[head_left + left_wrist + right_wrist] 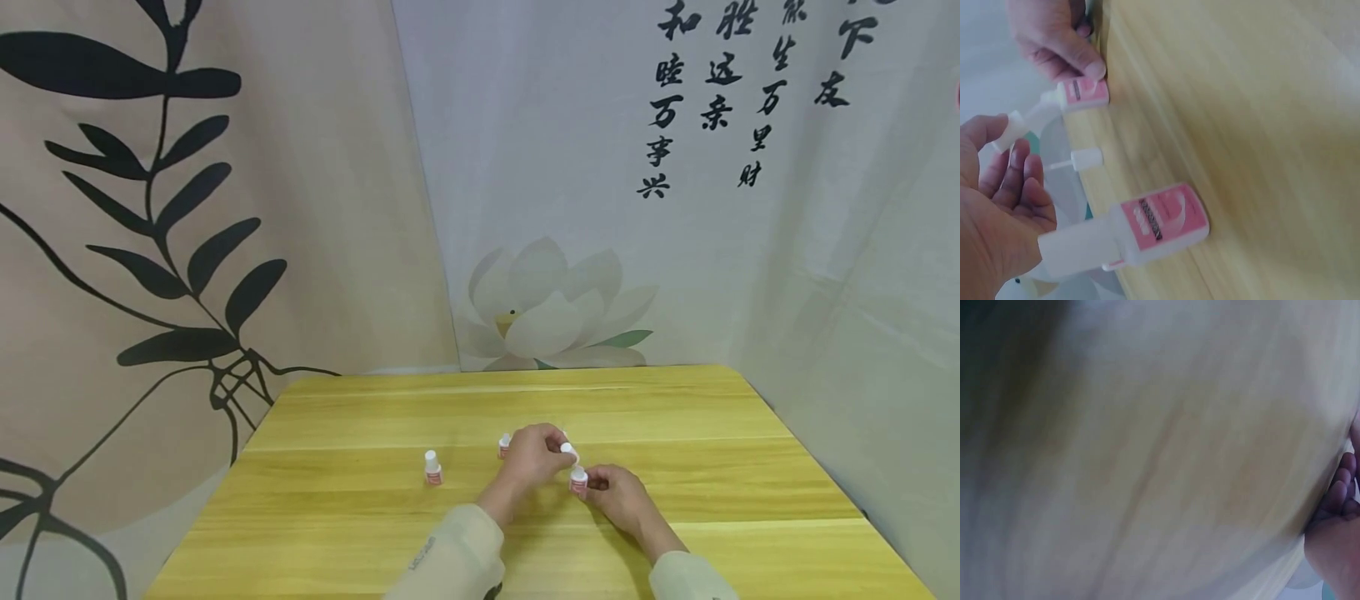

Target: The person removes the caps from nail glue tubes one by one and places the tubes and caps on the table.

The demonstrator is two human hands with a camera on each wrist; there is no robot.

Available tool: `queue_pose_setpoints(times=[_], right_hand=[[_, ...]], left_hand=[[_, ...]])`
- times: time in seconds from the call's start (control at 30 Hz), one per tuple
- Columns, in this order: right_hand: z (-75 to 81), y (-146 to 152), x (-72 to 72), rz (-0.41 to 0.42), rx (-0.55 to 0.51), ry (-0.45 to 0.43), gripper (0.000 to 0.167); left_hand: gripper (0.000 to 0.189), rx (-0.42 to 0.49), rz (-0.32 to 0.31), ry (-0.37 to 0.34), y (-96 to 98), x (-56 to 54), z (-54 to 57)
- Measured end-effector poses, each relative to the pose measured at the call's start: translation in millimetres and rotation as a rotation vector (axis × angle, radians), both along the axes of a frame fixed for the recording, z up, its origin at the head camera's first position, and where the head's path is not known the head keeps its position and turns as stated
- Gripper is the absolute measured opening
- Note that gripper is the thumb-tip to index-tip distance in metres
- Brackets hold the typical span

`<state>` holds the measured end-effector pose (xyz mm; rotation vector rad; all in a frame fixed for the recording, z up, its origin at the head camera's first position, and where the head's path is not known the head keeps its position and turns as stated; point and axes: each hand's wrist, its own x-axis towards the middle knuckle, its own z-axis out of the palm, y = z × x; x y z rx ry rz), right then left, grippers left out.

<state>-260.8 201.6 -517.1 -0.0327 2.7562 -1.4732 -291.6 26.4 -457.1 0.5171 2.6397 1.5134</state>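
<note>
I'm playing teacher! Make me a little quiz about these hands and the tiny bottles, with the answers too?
1. True or false: the right hand holds a pink-labelled bottle.
2. What does the left hand pinch?
a) a spoon
b) a white cap
c) a pencil
3. Fill the gap: in the head view, the leftmost bottle is standing ____, with no hand touching it.

Key: 1. true; 2. b; 3. upright

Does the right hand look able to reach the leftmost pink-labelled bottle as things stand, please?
Probably not: the right hand grips another bottle, and the left forearm crosses the way to the leftmost bottle.
</note>
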Motion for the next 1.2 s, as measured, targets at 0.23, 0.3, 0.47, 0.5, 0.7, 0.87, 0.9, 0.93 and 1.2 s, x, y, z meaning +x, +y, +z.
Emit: queue_pose_setpoints(times=[0.23, 0.3, 0.47, 0.5, 0.7, 0.87, 0.9, 0.93, 1.2], right_hand=[[-1.5, -1.1, 0.3, -0.001, -0.017, -0.013, 0.015], [-1.1, -1.1, 0.5, 0.001, -0.017, -0.018, 0.015], [-0.2, -0.4, 1.1, 0.012, -0.025, -0.042, 0.018], [0.0, -0.3, 1.3, 0.013, -0.027, -0.044, 0.019], [0.6, -0.6, 1.7, 0.014, -0.025, -0.036, 0.021], [0.0, -1.8, 1.3, 0.008, -0.022, -0.027, 0.018], [-0.1, -2.2, 1.1, 0.006, -0.023, -0.024, 0.018], [-0.2, -2.5, 0.9, 0.004, -0.023, -0.022, 0.018], [-1.1, -3.0, 0.0, 0.003, -0.008, -0.016, 0.016]], left_hand=[[0.014, 0.011, -0.008, -0.073, -8.2, -5.3, 4.1], [0.013, 0.018, -0.014, -0.098, -10.2, -7.0, 3.6], [0.014, 0.043, -0.023, -0.137, -14.5, -9.6, 2.2], [0.014, 0.048, -0.024, -0.140, -15.1, -10.3, 1.5], [0.015, 0.062, -0.034, -0.146, -19.1, -13.4, -1.6], [0.015, 0.054, -0.041, -0.151, -21.0, -15.0, -3.6], [0.015, 0.053, -0.042, -0.151, -21.4, -15.4, -4.1], [0.015, 0.051, -0.044, -0.153, -21.7, -15.9, -4.4], [0.015, 0.047, -0.045, -0.164, -21.3, -17.4, -6.0]])
